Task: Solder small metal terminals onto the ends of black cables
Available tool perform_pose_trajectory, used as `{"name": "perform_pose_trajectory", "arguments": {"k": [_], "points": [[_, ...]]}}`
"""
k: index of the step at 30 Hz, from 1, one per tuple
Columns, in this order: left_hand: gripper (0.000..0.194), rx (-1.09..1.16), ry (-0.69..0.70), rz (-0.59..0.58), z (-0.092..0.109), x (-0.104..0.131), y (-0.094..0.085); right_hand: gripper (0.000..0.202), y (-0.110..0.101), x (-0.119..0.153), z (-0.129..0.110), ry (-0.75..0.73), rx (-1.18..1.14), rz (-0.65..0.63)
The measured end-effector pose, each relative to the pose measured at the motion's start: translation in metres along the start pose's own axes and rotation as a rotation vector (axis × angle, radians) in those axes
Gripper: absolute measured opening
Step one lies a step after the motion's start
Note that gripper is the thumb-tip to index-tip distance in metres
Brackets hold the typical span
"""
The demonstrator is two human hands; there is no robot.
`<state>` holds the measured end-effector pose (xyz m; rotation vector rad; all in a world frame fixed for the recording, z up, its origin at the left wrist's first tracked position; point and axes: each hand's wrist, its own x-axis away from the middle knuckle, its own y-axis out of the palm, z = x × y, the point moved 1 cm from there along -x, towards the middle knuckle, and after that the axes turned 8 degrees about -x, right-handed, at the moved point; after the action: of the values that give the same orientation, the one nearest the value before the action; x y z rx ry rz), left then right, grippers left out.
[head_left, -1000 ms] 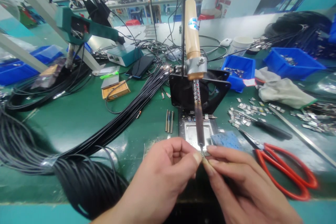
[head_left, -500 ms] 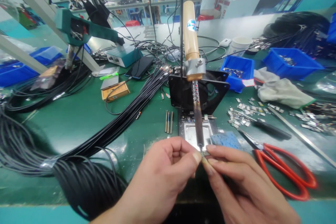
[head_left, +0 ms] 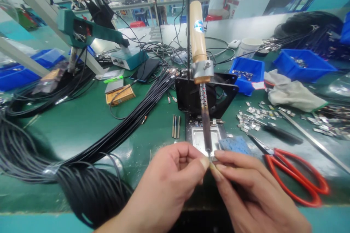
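A soldering iron (head_left: 201, 51) with a wooden handle is clamped tip-down on a stand, its tip reaching my fingertips. My left hand (head_left: 177, 176) is closed, thumb and forefinger pinched just left of the tip. From the right, my right hand (head_left: 251, 185) meets it in a pinch of its own. What lies between the fingers is tiny and mostly covered, so I cannot name it. Behind the fingers sit a shallow metal tray (head_left: 194, 140) and a blue sponge (head_left: 235, 145). A black fan (head_left: 218, 91) stands behind the iron's barrel.
Red-handled scissors (head_left: 298, 178) lie at the right, near scattered metal connectors (head_left: 250, 120). A bundle of black cables (head_left: 131, 120) stretches across the left. Blue bins (head_left: 303, 67) and a pale glove (head_left: 294, 96) are farther back. A small wooden box (head_left: 120, 95) stands left of centre.
Both hands keep the same pinch at the iron's tip. The view has shifted very slightly; nothing else visibly differs.
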<state>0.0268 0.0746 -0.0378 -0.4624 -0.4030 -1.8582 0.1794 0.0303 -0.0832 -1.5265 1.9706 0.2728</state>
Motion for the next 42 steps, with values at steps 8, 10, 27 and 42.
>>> {"name": "perform_pose_trajectory", "arguments": {"k": [8,10,27,42], "points": [[0.023,-0.003,0.002,0.000,-0.0006,0.0010,-0.0003,0.019,0.0026,0.0016,-0.0014,0.047,-0.022,0.050],[0.023,-0.005,0.002,0.000,0.0000,0.0003,-0.0001,0.019,0.0026,0.0024,-0.0020,0.056,-0.025,0.046],[0.023,-0.006,-0.005,0.012,-0.0005,-0.0003,-0.0002,0.019,0.0021,-0.0013,0.0030,-0.016,0.006,-0.008],[0.025,-0.023,0.003,0.007,0.0027,0.0008,0.0003,0.018,-0.0005,-0.0026,0.0037,-0.030,0.040,-0.040]]}}
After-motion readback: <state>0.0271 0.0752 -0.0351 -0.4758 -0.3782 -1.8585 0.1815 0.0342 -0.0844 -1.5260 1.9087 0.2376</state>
